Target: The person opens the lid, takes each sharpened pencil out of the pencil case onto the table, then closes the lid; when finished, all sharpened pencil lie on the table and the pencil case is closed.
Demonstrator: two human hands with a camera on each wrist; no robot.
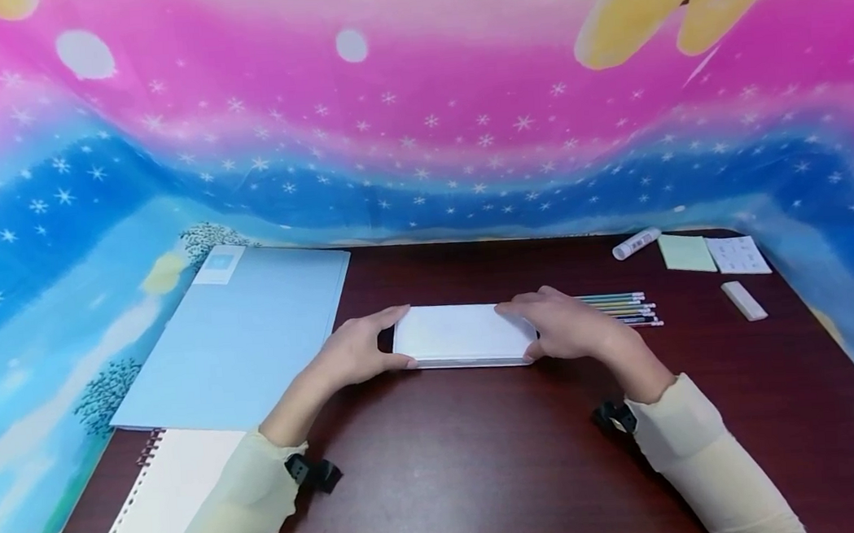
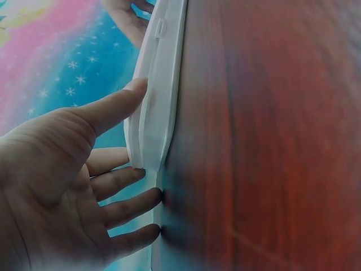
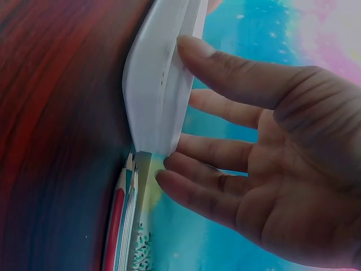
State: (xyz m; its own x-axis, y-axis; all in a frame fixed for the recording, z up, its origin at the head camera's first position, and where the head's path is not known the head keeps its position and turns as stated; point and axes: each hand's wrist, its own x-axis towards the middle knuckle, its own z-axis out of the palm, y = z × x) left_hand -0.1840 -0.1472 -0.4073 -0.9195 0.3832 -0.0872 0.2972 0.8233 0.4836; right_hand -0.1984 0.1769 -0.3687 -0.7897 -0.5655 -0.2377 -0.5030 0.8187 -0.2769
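A flat white pencil case (image 1: 464, 332) lies on the dark wooden table, its long side facing me. My left hand (image 1: 356, 350) grips its left end, thumb at the near edge and fingers toward the far side. At the other end my right hand (image 1: 570, 323) holds the case the same way. In the left wrist view a small latch shows on the front of the case (image 2: 161, 84), with the left thumb (image 2: 121, 104) against its lid edge. Pencils (image 3: 119, 220) lie just beyond the right end, seen points first in the right wrist view.
Several pencils (image 1: 624, 307) extend from behind the right hand. Back right are a glue stick (image 1: 636, 244), green sticky notes (image 1: 687, 253), a printed paper pad (image 1: 738, 255) and an eraser (image 1: 744, 301). A light blue folder (image 1: 255, 334) overlaps a spiral notebook (image 1: 183, 477) on the left.
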